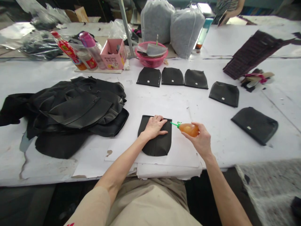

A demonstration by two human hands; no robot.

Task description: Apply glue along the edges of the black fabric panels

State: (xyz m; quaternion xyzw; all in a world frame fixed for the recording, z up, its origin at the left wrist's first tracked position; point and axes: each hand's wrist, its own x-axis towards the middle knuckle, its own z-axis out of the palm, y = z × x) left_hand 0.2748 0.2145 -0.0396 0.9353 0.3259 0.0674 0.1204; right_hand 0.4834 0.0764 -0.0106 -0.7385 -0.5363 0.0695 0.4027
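Note:
A black leather-like pocket piece [155,147] lies flat on white paper in front of me, its rounded end towards my body. My left hand [154,127] rests on its upper part, thumb and fingers apart, pressing it down. In my right hand [201,140] is a squeeze bottle [188,129] of amber liquid, held on its side. Its thin green nozzle points left, and the tip is at the piece's upper right edge; whether it touches cannot be told.
Several similar black pieces [172,76] are laid out across the back and right. A heap of black pieces [77,103] fills the left. Behind stand bottles [68,50], a pink box [114,55], a pink basin [151,61] and a dark ribbed bundle [254,53]. Another person's arm [237,9] shows far back.

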